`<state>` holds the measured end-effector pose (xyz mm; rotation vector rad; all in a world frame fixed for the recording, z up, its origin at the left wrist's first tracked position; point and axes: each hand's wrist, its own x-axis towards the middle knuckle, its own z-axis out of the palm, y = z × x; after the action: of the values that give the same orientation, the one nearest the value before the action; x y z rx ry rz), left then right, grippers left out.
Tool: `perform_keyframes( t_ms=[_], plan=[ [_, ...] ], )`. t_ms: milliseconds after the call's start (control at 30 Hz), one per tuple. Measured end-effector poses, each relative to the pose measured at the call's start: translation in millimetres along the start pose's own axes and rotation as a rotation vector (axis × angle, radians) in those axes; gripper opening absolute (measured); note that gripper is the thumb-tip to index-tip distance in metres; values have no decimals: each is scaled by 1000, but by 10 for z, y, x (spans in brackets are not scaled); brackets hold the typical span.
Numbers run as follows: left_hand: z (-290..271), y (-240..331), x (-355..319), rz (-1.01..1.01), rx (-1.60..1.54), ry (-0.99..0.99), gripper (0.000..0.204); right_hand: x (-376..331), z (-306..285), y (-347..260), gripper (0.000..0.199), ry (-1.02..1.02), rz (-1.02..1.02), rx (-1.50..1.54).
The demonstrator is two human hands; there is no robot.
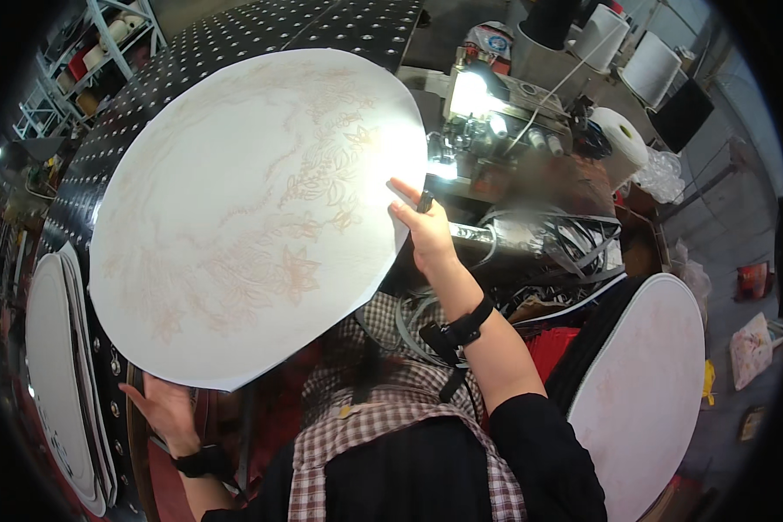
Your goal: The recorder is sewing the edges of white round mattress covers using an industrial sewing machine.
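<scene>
A large white oval mat [235, 165] with a faint pinkish-brown flower pattern fills the middle, tilted over a black studded table. My right hand [424, 228] holds its right edge, thumb and forefinger on the upper face, other fingers hidden. A small black object [424, 202] sticks out of this hand; its kind is unclear. By the mat's lower left edge, my left hand [170, 411] has its thumb stretched apart and its fingers partly hidden beneath. A lit sewing machine [487, 109] stands just beyond the right edge.
The black studded table [339, 35] reaches to the back. At far left stands a stack of oval mats [61, 365]; another stack [648, 391] leans at lower right. Large thread cones [648, 70] stand at back right. Grey binding strips [574, 248] lie tangled beside the machine.
</scene>
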<state>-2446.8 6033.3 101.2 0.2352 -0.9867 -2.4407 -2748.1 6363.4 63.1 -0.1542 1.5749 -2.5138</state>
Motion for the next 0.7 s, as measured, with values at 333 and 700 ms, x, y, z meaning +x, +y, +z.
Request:
perform_keyframes(
  t_ms=[333, 700],
  plan=[
    [-173, -328, 629, -26, 348, 292, 43, 169, -445, -88, 40, 108, -148, -132],
    [163, -827, 429, 42, 337, 323, 45, -1015, 125, 304, 50, -38, 140, -25]
  ],
)
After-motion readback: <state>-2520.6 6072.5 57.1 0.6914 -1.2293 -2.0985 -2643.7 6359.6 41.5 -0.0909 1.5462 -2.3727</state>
